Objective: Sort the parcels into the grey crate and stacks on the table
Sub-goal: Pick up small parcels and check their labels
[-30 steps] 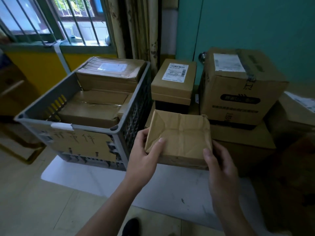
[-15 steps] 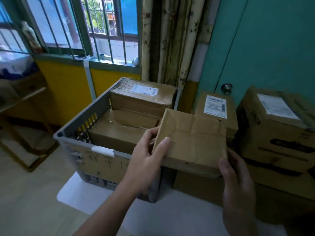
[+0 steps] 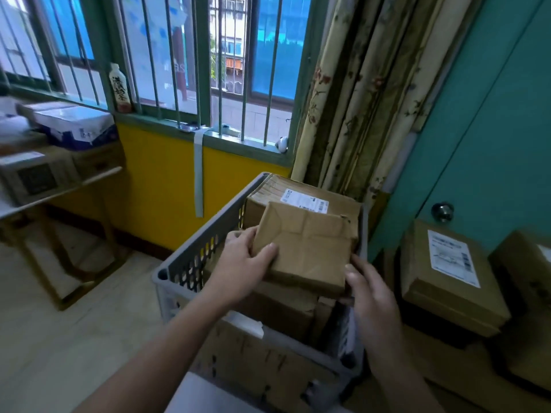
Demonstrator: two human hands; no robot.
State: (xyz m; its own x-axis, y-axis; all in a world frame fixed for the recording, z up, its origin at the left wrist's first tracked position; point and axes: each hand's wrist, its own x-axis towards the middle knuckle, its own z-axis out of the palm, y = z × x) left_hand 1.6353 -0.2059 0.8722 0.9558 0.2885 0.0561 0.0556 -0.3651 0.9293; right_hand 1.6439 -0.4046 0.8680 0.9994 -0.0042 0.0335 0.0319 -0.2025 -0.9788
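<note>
A flat parcel in creased brown paper hangs over the grey crate, above the boxes inside it. My left hand grips its left edge, thumb on top. My right hand holds its near right corner, fingers under the edge. In the crate, a large labelled carton lies at the far end and a plain brown box at the near end, partly hidden by the parcel.
Right of the crate stands a labelled brown box on a stack, with more cartons beyond it. A teal door with a knob is behind. A table with boxes stands at the left under the barred window.
Both hands have carried the parcel left from in front of the stacked boxes to over the crate. My view has swung left and up toward the window.
</note>
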